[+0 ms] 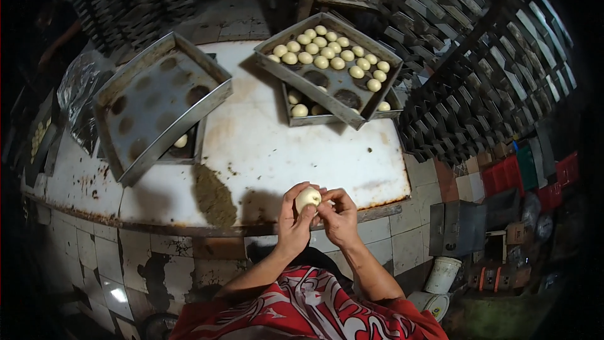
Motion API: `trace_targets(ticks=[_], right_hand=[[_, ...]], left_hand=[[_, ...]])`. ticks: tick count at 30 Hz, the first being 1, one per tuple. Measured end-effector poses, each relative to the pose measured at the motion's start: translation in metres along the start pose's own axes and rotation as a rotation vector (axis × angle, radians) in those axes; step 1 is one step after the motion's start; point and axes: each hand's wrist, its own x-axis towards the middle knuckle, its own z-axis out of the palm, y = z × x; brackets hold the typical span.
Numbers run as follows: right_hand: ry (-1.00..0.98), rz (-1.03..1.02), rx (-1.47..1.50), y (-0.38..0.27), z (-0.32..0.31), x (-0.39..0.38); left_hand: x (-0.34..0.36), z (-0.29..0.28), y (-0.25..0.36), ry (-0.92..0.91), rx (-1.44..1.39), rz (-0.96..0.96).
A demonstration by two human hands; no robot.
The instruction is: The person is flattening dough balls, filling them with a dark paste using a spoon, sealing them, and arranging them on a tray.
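Observation:
A pale, round dough ball (308, 199) is held over the table's near edge. The fingers of my left hand (293, 220) curl round it from the left. From the right, the fingertips of my right hand (340, 217) pinch its side, where a small dark spot shows. Left of my hands, a patch of brown, crumbly paste (214, 195) is spread on the white tabletop (283, 151). At the back right, a metal tray (327, 104) carries many similar dough balls (323, 62).
That tray sits askew on another tray (308, 121) with more balls. At left, a stained tray (151, 107) without balls is stacked over a further one. Piled metal pans (478, 56) rise at the right. A white bucket (443, 275) and red crates (503, 179) stand on the floor.

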Motion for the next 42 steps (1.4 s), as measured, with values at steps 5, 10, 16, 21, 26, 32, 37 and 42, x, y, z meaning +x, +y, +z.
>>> trace_targets(ticks=[5, 10, 16, 21, 26, 32, 37, 42], right_hand=[[0.106, 0.275, -0.517, 0.022, -0.108, 0.055], [-0.008, 0.110, -0.457, 0.067, -0.116, 0.108], [-0.686, -0.520, -0.870, 0.080, -0.163, 0.079], [-0.295, -0.446, -1.017, 0.081, -0.126, 0.150], [-0.503, -0.607, -1.003, 0.063, -0.168, 0.088], [-0.215, -0.312, -0.946, 0.056, -0.147, 0.132], [-0.405, -0.461, -1.078, 0.049, -0.160, 0.080], [-0.327, -0.374, -1.487, 0.047, -0.148, 0.078]], left_hand=[[0.065, -0.014, -0.090, -0.231, 1.041, 0.238], [0.074, 0.010, -0.077, -0.245, 1.590, 0.119], [0.026, -0.030, -0.019, 0.211, 1.362, 0.121], [0.127, 0.029, -0.019, -0.136, 1.336, 0.489], [0.266, 0.077, -0.059, -0.474, 1.351, 0.140], [0.325, 0.090, -0.130, -0.969, 1.964, -0.336], [0.340, 0.079, -0.117, -0.509, 1.423, -0.123], [0.253, 0.074, 0.052, -0.197, 0.243, -0.230]])
